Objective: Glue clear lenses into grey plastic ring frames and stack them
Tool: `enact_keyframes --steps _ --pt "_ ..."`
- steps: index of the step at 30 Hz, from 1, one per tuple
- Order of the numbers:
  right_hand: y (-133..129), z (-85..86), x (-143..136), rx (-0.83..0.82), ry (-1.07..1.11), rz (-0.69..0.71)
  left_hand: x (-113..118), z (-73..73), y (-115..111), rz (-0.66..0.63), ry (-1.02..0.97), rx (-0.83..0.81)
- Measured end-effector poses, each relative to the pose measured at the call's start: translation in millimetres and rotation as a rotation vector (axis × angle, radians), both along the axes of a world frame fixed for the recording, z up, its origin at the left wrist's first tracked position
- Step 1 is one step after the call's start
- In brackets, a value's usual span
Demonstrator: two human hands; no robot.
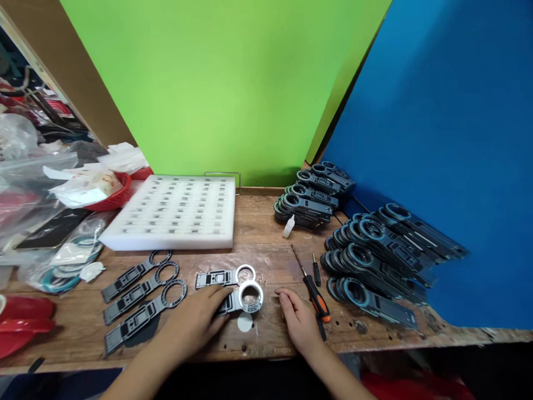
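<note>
My left hand (202,314) is closed round the flat end of a grey ring-ended part (251,297), low over the front of the table; its silver ring sticks out to the right. Just behind it lies a similar part (216,278). Three grey ring-ended parts (139,320) lie side by side to the left of my left hand. My right hand (297,319) rests on the wood with thumb and forefinger close together; whether something small is between them is too small to tell. An orange and black screwdriver (317,300) lies right beside it.
A white foam tray (175,240) with rows of small pieces stands at back left, near a red basket (120,195). Stacked ring parts (370,261) fill the right side. A small white bottle (288,226) and a thin screwdriver (316,270) lie mid-table. Green and blue panels rise behind.
</note>
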State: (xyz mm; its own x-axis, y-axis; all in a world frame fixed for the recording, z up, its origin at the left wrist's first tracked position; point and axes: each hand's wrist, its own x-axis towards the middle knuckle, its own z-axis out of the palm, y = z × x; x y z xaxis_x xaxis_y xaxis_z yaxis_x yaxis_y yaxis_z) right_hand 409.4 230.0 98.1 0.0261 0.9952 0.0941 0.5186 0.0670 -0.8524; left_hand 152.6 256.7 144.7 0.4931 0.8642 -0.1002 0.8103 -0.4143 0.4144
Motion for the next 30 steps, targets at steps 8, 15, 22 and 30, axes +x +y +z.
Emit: enact_keyframes --steps 8,15,22,30 --pt "0 5.1 -4 -0.009 -0.02 -0.001 -5 -0.8 50 0.014 0.003 0.02" --pt "0 14.0 -2 -0.022 -0.024 -0.007 -5 -4.4 56 -0.015 0.019 -0.013" --pt "1 -1.1 -52 -0.298 0.62 -0.069 34 10.3 34 0.181 0.051 -0.051" --pt "45 2.9 -90 -0.179 0.996 -0.148 79 1.1 30 0.372 -0.119 -0.033"
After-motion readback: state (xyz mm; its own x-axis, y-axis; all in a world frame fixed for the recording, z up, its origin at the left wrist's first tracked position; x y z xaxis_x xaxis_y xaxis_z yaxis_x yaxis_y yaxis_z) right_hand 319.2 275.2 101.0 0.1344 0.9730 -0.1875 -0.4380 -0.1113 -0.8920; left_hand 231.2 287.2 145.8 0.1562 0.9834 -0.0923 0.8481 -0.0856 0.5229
